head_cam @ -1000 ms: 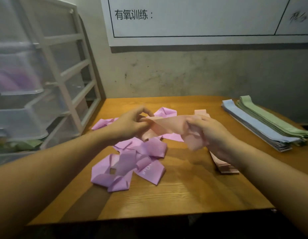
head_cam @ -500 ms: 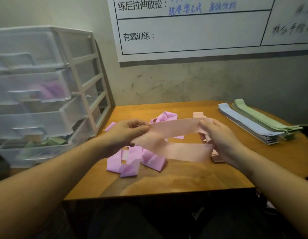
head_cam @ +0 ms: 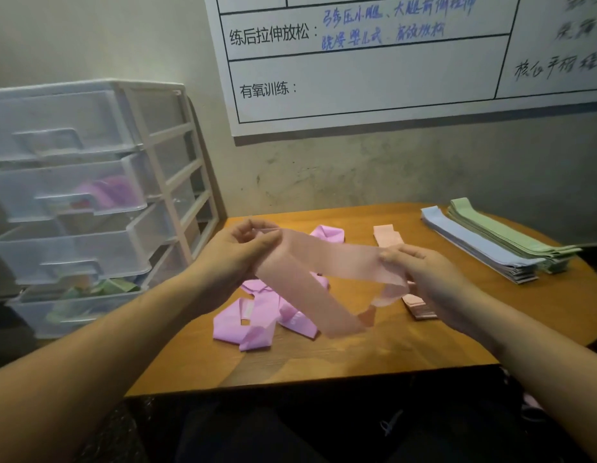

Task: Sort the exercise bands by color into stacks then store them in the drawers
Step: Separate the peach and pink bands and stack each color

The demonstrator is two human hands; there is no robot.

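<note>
Two bare hands hold translucent peach-pink elastic band loop above round wooden table. Left hand pinches one end; right hand grips other, lower part sagging. Likely best: pull taut, flatten layers, lay squarely on peach stack beside right hand. Crumpled lilac bands below; blue stack, green stack far right; clear plastic drawers left.

My right hand covers the middle of the peach stack, so only its two ends show. The peach band I hold hides part of the purple pile under my left hand. The drawer unit beyond it runs off the frame's edge, its contents blurred.
</note>
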